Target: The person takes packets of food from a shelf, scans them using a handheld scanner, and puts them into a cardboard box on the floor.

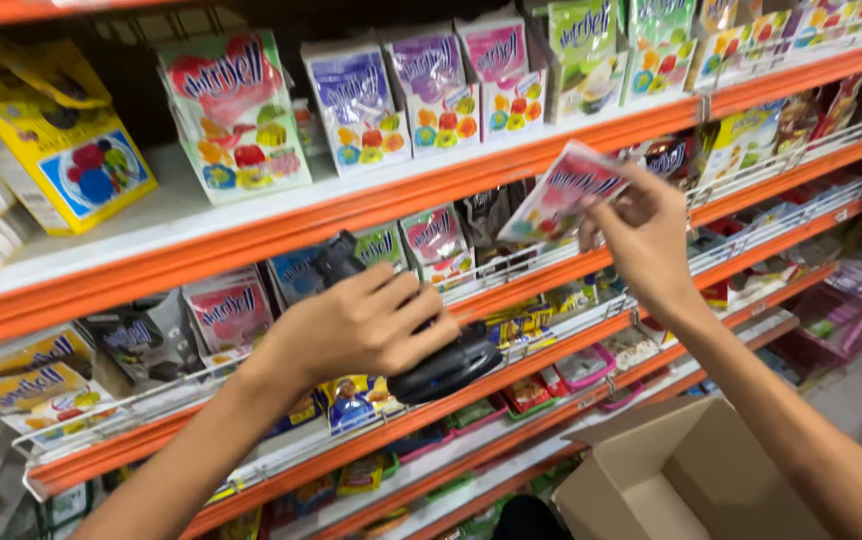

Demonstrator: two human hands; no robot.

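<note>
The person is standing at a run of orange-edged shelves (351, 205) and working with both hands at once. The right hand (646, 235) is pinching a flat pink and white sachet (561, 192) by its lower corner between thumb and fingertips, fingers closed only enough to grip it, so the printed face is turning up toward the camera. The sachet is hanging in the air just in front of the front edge of the upper shelf, apart from the upright packets (391, 95) lined up on that shelf.

The left hand (366, 325) is wrapping around a black handheld device (431, 360), fingers curled shut over its top; the device's nose is pointing roughly toward the sachet, which suggests it is being aimed at it, though what kind of tool it is cannot be told for certain. It is hovering at the wire-fronted edge of the middle shelf, over smaller packets (231, 315) leaning against the rail there.

An open cardboard box (681, 480) is sitting low at the right, beneath the right forearm.
</note>
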